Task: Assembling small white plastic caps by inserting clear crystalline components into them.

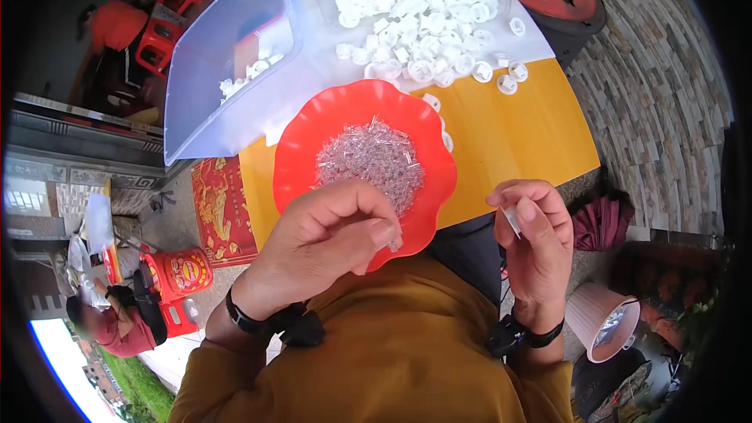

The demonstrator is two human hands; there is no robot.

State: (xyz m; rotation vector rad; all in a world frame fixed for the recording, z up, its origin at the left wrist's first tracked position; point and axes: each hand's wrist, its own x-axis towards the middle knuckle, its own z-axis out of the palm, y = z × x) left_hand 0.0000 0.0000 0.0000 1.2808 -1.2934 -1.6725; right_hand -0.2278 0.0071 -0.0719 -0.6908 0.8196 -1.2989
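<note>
My left hand (333,235) is over the near rim of a red scalloped plate (301,133), thumb and forefinger pinched on a small clear plastic piece (392,246), mostly hidden by the fingertips. Heaped in the plate are many short clear plastic tubes (368,158). To the right of the plate, my right hand (540,243) grips a small white plastic part (512,222) between thumb and fingers, its edge showing. The two hands are apart. Beyond the plate lies a big pile of round white plastic parts (419,16).
A translucent bluish bin (200,102) with some white parts stands left of the pile. Loose white parts (507,84) lie on the yellow tabletop (533,133). A pink ribbed basket (599,321) is at lower right. Another person (121,321) sits at far left near red stools (176,274).
</note>
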